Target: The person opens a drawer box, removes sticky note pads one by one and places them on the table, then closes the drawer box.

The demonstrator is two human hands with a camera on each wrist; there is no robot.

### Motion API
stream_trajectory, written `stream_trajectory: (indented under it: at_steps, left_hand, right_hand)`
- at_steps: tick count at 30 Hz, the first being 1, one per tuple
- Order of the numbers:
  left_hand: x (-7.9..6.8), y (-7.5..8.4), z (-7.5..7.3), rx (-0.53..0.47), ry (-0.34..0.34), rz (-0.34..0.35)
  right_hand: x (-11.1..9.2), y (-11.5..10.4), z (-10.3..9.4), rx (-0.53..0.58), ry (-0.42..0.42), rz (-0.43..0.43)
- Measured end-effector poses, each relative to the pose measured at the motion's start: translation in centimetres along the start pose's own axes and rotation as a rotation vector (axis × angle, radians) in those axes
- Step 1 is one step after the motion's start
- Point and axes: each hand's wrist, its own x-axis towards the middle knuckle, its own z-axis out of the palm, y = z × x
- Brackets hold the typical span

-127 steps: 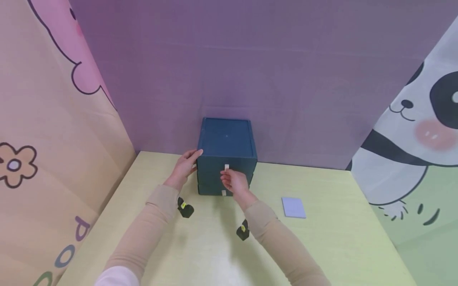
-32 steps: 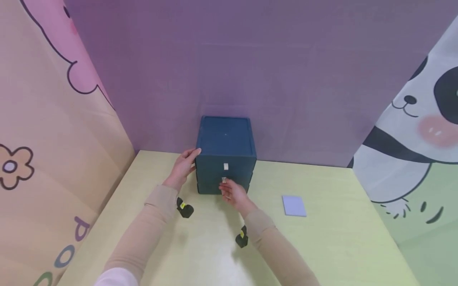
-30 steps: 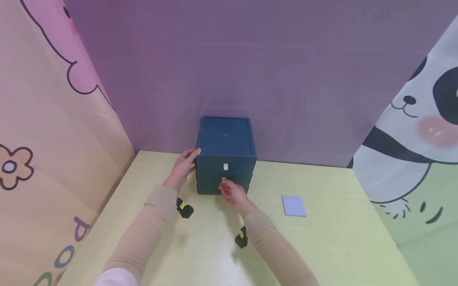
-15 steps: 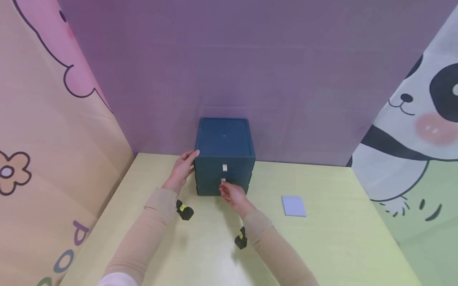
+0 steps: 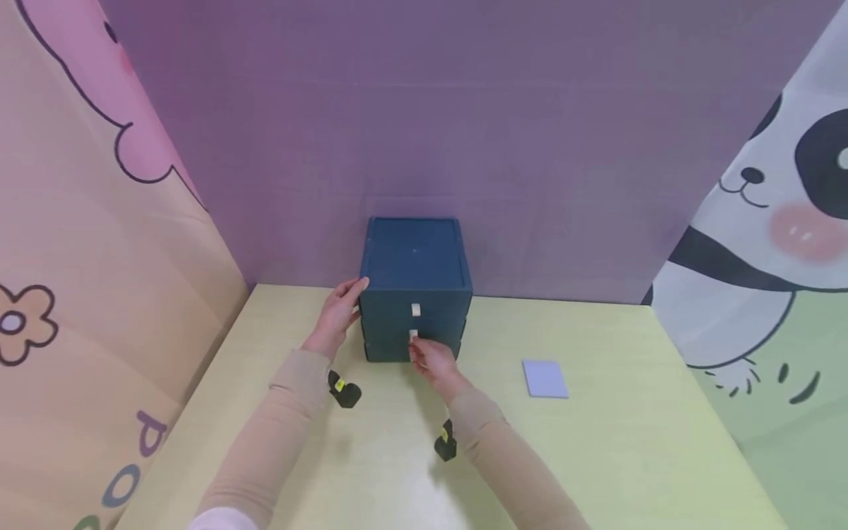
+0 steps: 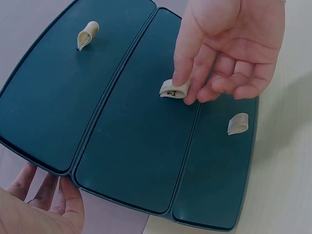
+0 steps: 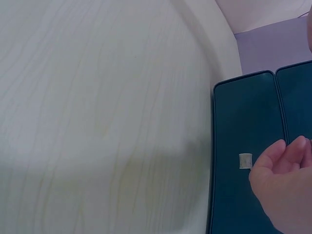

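A dark blue-green drawer cabinet stands at the back of the table, its three drawers pushed in. Each drawer front has a small cream loop pull; the top one and bottom one hang free in the left wrist view. My right hand pinches the middle drawer's loop pull between thumb and index finger, the other fingers loosely bent below. My left hand rests against the cabinet's left side, thumb at the upper front corner and fingers extended along the side.
A pale lavender square pad lies on the light wood-look table, right of the cabinet. Behind stands a purple backdrop; printed cloths hang at both sides. Black wrist-camera pieces show below the forearms.
My right hand has come down from the top drawer's pull to the middle one, and its fingertips have closed on it. The left hand stays at the cabinet's side.
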Motion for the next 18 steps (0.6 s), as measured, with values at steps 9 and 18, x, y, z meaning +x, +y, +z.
stream_trajectory:
  at_steps: [9, 18]
  left_hand:
    - [-0.07, -0.13, -0.19, -0.011, 0.010, -0.003]
    - [-0.21, 0.09, -0.05, -0.005, 0.003, 0.002]
  right_hand:
    - [-0.14, 0.21, 0.28, -0.013, 0.018, -0.022]
    - [-0.18, 0.16, 0.16, -0.021, 0.020, -0.040]
